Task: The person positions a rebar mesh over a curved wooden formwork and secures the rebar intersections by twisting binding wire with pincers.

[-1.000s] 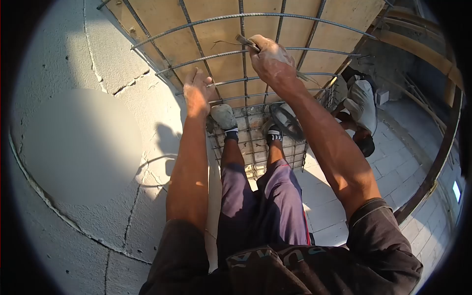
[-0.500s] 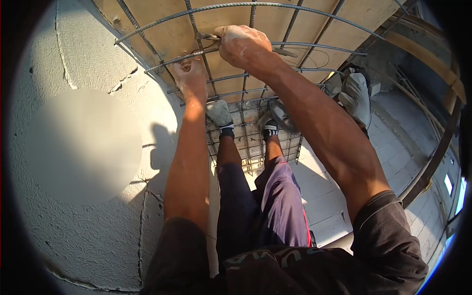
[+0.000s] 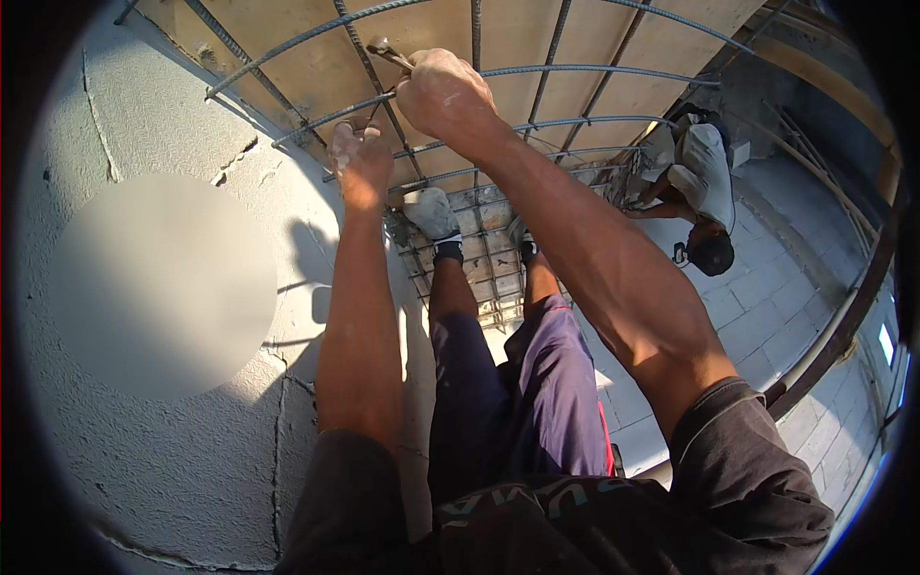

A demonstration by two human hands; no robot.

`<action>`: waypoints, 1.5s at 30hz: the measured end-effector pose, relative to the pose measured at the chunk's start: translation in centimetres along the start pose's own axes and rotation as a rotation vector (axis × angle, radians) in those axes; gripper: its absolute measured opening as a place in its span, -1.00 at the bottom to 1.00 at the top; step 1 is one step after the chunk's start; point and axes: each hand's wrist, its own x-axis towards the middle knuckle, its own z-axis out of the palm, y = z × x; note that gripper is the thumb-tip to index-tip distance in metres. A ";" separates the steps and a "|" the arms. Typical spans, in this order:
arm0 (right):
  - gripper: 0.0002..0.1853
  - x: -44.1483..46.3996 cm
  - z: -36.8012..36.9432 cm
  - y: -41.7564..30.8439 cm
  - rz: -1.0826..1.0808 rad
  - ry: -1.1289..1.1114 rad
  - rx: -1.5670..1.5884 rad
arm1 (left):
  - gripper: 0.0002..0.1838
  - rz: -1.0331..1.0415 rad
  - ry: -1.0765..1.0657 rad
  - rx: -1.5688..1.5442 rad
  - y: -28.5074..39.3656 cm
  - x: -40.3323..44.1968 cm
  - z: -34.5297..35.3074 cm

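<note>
My right hand point(image 3: 446, 94) is closed around a pair of pincers point(image 3: 388, 53), whose metal jaws point up and left beside an upright bar of the rebar grid point(image 3: 527, 69). Below and to the left, my left hand point(image 3: 362, 161) is pinched closed at a crossing of the bars. A thin wire point(image 3: 374, 111) rises from its fingertips, partly hidden by the fingers. The pincers' handles are mostly covered by my right hand.
Wooden formwork panels point(image 3: 517, 38) stand behind the bars. A rough block wall point(image 3: 153, 125) is on my left. My feet are on lower rebar mesh point(image 3: 494, 264). Another person point(image 3: 707, 168) bends down at the right, above a tiled floor point(image 3: 767, 287).
My right hand and the pincers have moved slightly left, the jaws tilting upward. My left hand has dropped a little. The person at the right has come further into view.
</note>
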 end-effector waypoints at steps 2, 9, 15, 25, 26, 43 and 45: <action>-0.74 0.1 1.3 -0.3 0.178 -0.014 0.229 | -0.69 -0.089 -0.072 -0.136 -0.2 0.2 0.0; -0.68 -4.7 6.4 1.1 0.287 0.140 1.072 | -0.86 -0.522 -0.232 -0.874 2.6 -0.3 -3.4; -0.65 -6.2 6.3 1.9 0.243 0.074 0.859 | -0.87 -0.809 -0.310 -1.014 3.9 0.2 -4.8; -0.59 -6.9 8.8 4.4 0.233 -0.010 0.782 | -0.81 -0.844 -0.857 -1.610 -0.5 2.0 -4.4; -0.59 -7.0 8.9 4.4 0.235 -0.007 0.792 | -0.79 -0.822 -0.950 -1.691 -0.9 2.3 -4.3; -0.78 -8.0 12.9 5.9 0.555 -0.266 1.516 | -0.88 -0.530 -0.842 -1.028 1.7 2.6 -6.0; -0.79 -7.8 13.4 6.0 0.560 -0.279 1.469 | -0.88 -0.479 -0.883 -1.099 1.1 2.6 -5.6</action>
